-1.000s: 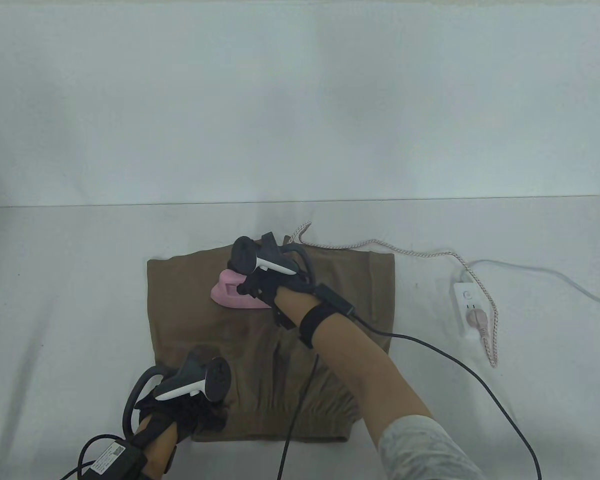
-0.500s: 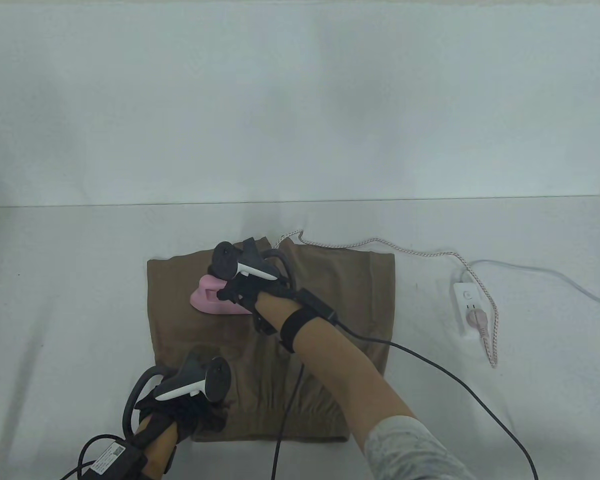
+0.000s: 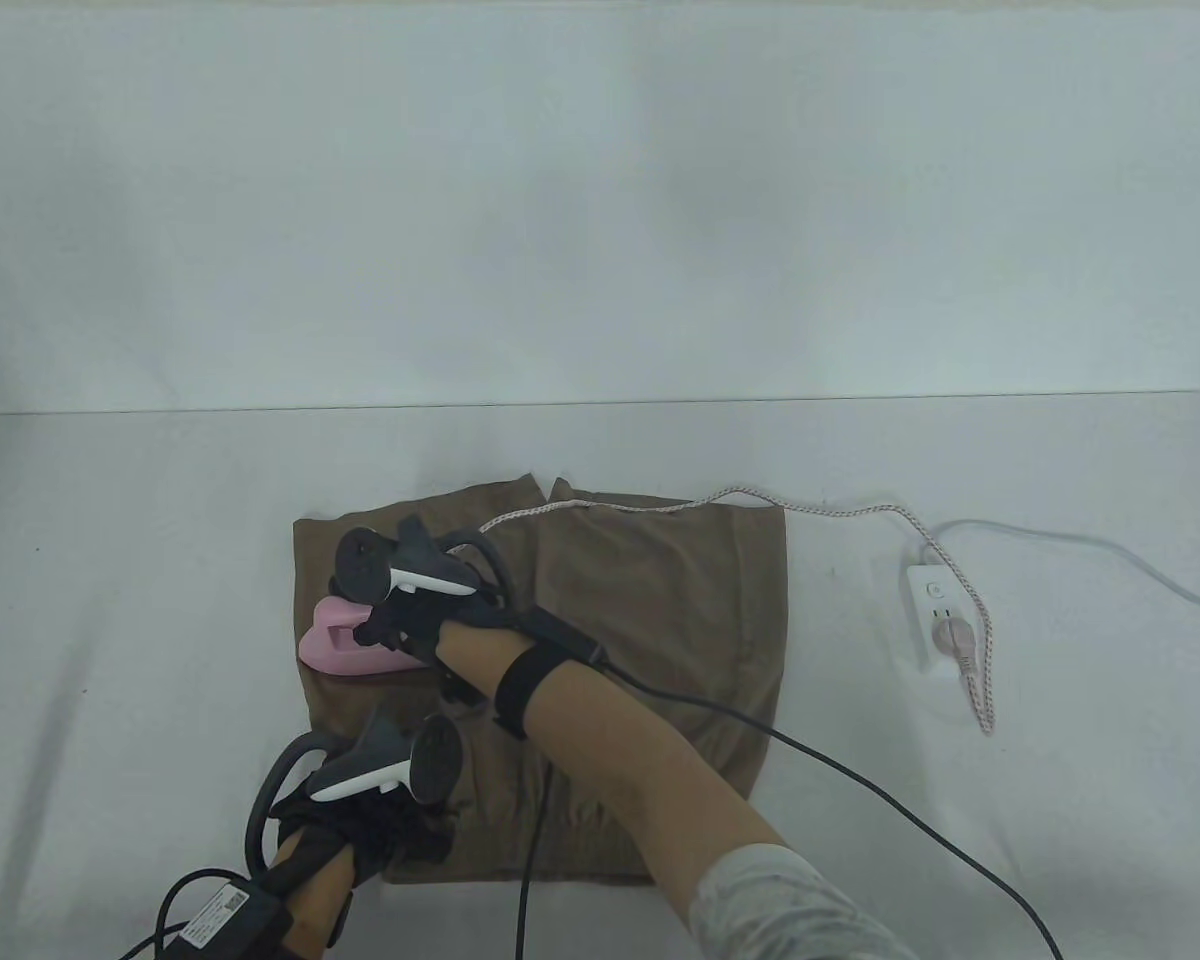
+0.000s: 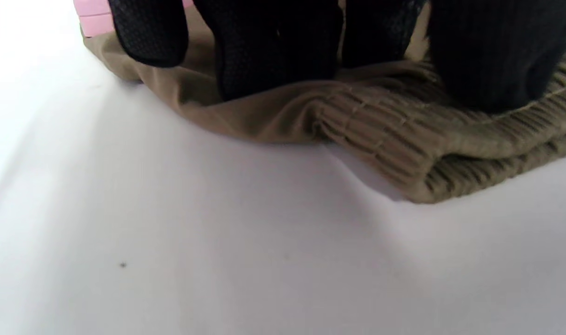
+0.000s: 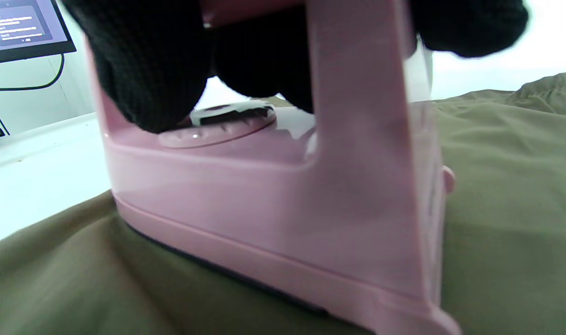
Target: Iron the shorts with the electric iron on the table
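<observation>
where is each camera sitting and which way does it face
Table view: above the near edge, looking down at the shorts, iron and power strip; both hands and forearms show.
Left wrist view: low on the left hand, facing the ribbed waistband; gloved fingers press it.
Right wrist view: low behind the right hand, facing the iron's side; fingers grip its handle.
All three show the shorts and iron.

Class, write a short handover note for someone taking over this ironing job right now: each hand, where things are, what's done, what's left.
Right hand grips the pink iron, soleplate flat on the brown shorts near their left edge.
Left hand presses the ribbed waistband at the near-left corner.
Iron cord runs to the power strip, plugged in.
Done: cannot tell.
Left: gathered folds near the waistband.
</observation>
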Motion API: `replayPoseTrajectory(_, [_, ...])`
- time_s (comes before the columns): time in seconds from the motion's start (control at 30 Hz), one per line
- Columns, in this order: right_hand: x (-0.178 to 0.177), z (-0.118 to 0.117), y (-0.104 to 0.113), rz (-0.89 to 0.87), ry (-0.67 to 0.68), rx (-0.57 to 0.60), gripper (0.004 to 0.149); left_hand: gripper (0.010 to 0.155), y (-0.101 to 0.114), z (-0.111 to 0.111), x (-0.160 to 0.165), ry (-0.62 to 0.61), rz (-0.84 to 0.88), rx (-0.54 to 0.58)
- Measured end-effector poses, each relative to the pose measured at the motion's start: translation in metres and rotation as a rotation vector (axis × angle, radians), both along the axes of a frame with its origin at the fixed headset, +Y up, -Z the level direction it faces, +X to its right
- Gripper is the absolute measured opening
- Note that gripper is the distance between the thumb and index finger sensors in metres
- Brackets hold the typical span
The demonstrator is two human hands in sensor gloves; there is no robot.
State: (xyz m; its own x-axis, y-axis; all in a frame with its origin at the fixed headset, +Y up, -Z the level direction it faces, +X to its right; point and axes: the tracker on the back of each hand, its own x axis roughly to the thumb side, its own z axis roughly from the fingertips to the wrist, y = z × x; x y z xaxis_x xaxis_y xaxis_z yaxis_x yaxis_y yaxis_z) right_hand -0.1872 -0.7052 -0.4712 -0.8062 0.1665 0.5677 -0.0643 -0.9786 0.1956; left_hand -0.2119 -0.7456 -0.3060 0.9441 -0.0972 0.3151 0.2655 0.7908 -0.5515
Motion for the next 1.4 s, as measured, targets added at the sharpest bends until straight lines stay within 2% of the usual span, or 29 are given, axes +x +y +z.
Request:
replayPoseTrajectory(0.2, [0.01,-0.001,0.001,0.015,-0.022,0.0,0.062,0.069,0.0,0.0,0.001,-0.005,-0.005,0.001])
replayPoseTrajectory(0.97, [0.129,-0.001,0.007,0.051,-0.169,-0.016,0.062,0.068,-0.001,-0.001,0.0,-0.005,0.01,-0.004])
replayPoseTrajectory(1.13, [0.118,-0.001,0.006,0.042,-0.157,-0.014,0.062,0.069,-0.001,-0.001,0.0,-0.008,0.008,-0.004])
replayPoseTrajectory(1.4, [0.062,0.007,0.004,0.036,-0.062,-0.009,0.063,0.069,-0.001,-0.001,0.0,-0.009,0.009,-0.004])
